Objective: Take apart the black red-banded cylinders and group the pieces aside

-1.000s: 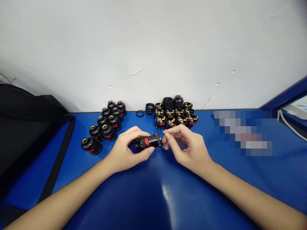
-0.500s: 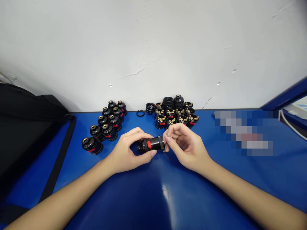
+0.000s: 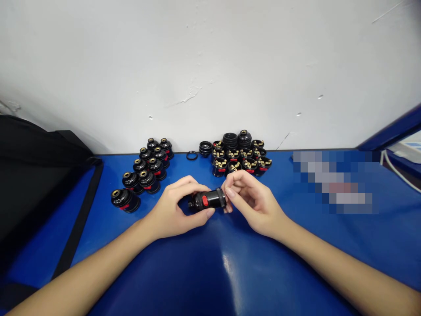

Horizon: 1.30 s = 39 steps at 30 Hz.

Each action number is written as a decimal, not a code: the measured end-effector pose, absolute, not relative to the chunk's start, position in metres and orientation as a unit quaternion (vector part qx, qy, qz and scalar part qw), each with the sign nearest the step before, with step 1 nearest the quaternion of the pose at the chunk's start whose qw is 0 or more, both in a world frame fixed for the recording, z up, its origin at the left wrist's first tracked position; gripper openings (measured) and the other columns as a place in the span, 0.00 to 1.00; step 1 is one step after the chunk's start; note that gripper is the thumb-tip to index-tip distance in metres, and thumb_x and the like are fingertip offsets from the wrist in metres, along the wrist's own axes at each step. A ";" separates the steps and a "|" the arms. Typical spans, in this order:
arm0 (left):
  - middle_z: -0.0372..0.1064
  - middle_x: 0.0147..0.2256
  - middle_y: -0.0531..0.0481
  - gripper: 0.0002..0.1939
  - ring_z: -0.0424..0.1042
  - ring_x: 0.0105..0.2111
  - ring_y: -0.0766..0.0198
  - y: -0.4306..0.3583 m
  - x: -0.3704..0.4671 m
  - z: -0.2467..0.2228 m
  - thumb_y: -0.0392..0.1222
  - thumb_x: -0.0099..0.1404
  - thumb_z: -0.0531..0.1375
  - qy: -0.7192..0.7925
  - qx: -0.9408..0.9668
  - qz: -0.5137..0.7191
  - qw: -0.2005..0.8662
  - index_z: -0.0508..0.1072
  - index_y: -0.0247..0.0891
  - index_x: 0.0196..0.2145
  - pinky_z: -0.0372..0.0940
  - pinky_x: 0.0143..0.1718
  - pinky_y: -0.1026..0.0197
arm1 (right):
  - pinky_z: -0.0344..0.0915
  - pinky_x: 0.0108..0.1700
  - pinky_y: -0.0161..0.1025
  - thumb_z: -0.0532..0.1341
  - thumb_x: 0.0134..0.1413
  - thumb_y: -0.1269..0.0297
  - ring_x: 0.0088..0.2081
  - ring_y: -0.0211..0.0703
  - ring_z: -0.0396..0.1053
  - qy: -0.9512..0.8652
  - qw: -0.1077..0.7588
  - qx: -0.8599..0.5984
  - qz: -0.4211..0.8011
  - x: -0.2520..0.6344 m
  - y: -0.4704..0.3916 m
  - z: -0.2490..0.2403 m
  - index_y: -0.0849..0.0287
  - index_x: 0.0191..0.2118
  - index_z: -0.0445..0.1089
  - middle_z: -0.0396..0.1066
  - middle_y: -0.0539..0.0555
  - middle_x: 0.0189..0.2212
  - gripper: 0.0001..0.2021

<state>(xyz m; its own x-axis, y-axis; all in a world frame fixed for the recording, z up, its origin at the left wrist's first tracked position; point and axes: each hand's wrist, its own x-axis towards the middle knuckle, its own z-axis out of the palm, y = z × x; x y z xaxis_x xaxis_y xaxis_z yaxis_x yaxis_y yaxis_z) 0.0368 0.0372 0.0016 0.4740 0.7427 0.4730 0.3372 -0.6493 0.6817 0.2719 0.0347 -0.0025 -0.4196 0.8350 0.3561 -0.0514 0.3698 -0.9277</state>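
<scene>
A black lamp holder with a red switch lies on its side between my hands. My left hand is closed round its body, thumb below and fingers over the top. At its right end sits a black ring. My right hand has its fingertips and thumb closed at that ring's edge; some of the fingers are hidden behind it. Beyond my hands a loose black ring lies flat, beside a ribbed black cap.
At the left stand several closed lamp holders. Several open sockets with brass contacts are grouped behind my right hand, with black caps at their back. A white wall bounds the blue table. A black bag lies left; a pixelated patch covers the right.
My right fingers have shifted slightly at the ring end. The left hand still grips the lamp holder in nearly the same place.
</scene>
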 end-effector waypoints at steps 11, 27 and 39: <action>0.75 0.37 0.47 0.13 0.73 0.36 0.62 0.037 0.037 0.003 0.39 0.64 0.70 0.329 0.820 0.392 0.255 0.80 0.37 0.47 0.70 0.40 0.58 | 0.72 0.33 0.37 0.59 0.75 0.59 0.28 0.37 0.72 -0.698 0.455 -0.312 0.456 0.273 0.034 -0.001 0.57 0.45 0.68 0.70 0.49 0.29 0.07; 0.74 0.50 0.45 0.24 0.77 0.47 0.59 0.040 0.034 -0.006 0.39 0.66 0.72 0.336 0.819 0.418 0.204 0.78 0.43 0.59 0.74 0.53 0.55 | 0.73 0.42 0.43 0.52 0.78 0.59 0.37 0.43 0.73 -0.737 0.500 -0.362 0.276 0.272 0.037 0.000 0.54 0.43 0.69 0.70 0.54 0.37 0.12; 0.74 0.48 0.43 0.15 0.75 0.45 0.57 0.032 0.037 -0.002 0.39 0.76 0.59 0.338 0.863 0.325 0.190 0.66 0.38 0.58 0.71 0.48 0.56 | 0.77 0.37 0.39 0.63 0.71 0.53 0.32 0.41 0.78 -0.722 0.386 -0.356 0.451 0.269 0.037 -0.004 0.55 0.49 0.70 0.78 0.52 0.34 0.12</action>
